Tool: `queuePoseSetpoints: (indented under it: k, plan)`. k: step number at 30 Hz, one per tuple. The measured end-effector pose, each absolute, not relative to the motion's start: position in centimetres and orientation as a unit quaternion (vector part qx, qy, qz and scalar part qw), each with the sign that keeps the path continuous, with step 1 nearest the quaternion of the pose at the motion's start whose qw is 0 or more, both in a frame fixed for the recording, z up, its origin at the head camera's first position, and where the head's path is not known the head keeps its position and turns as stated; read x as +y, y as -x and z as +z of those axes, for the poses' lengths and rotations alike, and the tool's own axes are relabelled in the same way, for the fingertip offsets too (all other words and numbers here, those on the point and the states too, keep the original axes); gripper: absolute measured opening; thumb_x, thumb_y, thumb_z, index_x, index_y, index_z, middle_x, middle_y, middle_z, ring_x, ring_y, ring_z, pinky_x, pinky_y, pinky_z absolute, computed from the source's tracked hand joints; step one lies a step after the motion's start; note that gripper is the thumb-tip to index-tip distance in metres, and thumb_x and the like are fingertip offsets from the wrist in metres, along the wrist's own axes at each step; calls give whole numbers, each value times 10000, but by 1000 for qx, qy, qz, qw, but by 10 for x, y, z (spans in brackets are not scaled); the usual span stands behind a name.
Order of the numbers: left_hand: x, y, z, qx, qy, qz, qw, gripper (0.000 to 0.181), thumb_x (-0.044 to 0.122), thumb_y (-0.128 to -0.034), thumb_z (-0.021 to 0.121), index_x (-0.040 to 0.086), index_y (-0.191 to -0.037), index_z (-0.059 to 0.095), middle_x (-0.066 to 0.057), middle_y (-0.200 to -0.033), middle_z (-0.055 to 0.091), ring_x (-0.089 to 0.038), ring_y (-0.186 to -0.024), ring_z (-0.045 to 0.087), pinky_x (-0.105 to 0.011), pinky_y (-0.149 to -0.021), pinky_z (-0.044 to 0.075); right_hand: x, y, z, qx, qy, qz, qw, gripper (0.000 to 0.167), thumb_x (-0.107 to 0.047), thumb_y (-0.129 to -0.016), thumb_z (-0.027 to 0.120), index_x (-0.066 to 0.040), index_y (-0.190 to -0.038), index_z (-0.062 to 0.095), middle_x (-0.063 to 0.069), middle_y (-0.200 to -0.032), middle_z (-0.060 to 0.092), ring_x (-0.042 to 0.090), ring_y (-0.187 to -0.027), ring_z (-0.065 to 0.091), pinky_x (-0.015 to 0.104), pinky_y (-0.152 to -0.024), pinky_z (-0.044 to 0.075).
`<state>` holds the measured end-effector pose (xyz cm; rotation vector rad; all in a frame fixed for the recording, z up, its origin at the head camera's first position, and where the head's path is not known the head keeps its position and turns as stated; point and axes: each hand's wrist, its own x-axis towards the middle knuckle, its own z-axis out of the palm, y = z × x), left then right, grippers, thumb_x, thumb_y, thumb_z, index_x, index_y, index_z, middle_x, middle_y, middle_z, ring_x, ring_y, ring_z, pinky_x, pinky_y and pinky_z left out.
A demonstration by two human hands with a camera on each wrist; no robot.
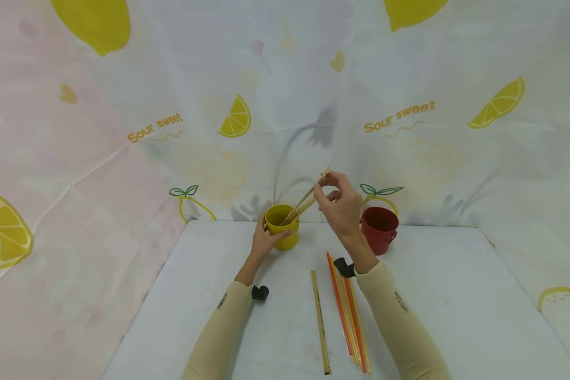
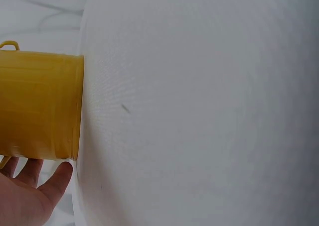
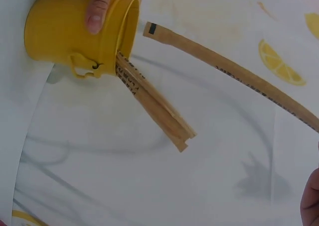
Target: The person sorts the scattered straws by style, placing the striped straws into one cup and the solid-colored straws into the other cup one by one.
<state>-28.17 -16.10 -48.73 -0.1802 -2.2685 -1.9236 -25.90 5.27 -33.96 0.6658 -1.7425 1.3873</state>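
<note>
My left hand (image 1: pixel 262 241) holds the side of a small yellow bucket (image 1: pixel 288 241), which stands upright on the table. In the right wrist view its thumb lies along the bucket wall (image 3: pixel 55 29) near the rim. Several paper-wrapped straws (image 3: pixel 154 106) lean out of the bucket's mouth. Up and to the right of it, my right hand (image 1: pixel 339 205) pinches another paper-wrapped straw (image 3: pixel 234 71) near its upper end. That straw slants down toward the bucket, and its lower end shows just outside the rim in the right wrist view. The bucket's inside is mostly hidden.
One paper-wrapped straw (image 1: pixel 320 322) lies on the white table (image 1: pixel 456 295). Beside it are several red and yellow straws (image 1: pixel 356 327), partly under the right forearm. A red bucket (image 1: pixel 383 232) stands behind the right wrist. A lemon-print cloth (image 1: pixel 275 68) hangs at the back.
</note>
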Motion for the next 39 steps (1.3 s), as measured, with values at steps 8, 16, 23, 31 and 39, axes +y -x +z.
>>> queuePoseSetpoints:
  k: [8, 16, 23, 31, 39]
  plan:
    - [-161, 283, -488, -759, 62, -644, 77, 904, 131, -812, 825, 47, -1527, 278, -157, -1472, 412, -334, -1361, 374, -515, -1091, 338, 54, 271, -362, -715, -247, 529, 385, 221, -29, -880, 713, -9, -1090, 644, 93, -931, 710, 141, -487, 606, 195, -469, 492]
    - [-164, 304, -520, -753, 51, -649, 95, 917, 246, -782, 862, 190, -1516, 315, -67, -1464, 427, -278, -1356, 373, -509, -1109, 305, 52, 274, -375, -735, -241, 519, 364, 203, -65, -896, 699, -12, -1079, 632, 99, -928, 713, 127, -479, 602, 202, -449, 485]
    - [-163, 306, -524, -760, 45, -638, 111, 910, 278, -757, 878, 213, -1492, 345, -11, -1432, 456, -237, -1330, 404, -508, -1100, 323, 50, 279, -391, -763, -217, 524, 311, 206, -110, -917, 691, -33, -1097, 626, 85, -962, 718, 102, -476, 592, 211, -424, 466]
    - [-161, 304, -519, -757, 47, -643, 105, 944, 237, -779, 864, 165, -1533, 300, -93, -1494, 406, -310, -1378, 353, -528, -1122, 278, 46, 283, -407, -782, -188, 540, 248, 200, -119, -920, 693, -45, -1097, 635, 62, -964, 722, 109, -480, 593, 243, -401, 448]
    - [-160, 302, -519, -766, 32, -632, 108, 919, 258, -771, 868, 183, -1508, 323, -36, -1461, 436, -246, -1355, 380, -499, -1129, 282, 37, 285, -418, -796, -169, 547, 199, 151, -135, -921, 688, -70, -1051, 647, 68, -960, 723, 193, -501, 627, 274, -404, 453]
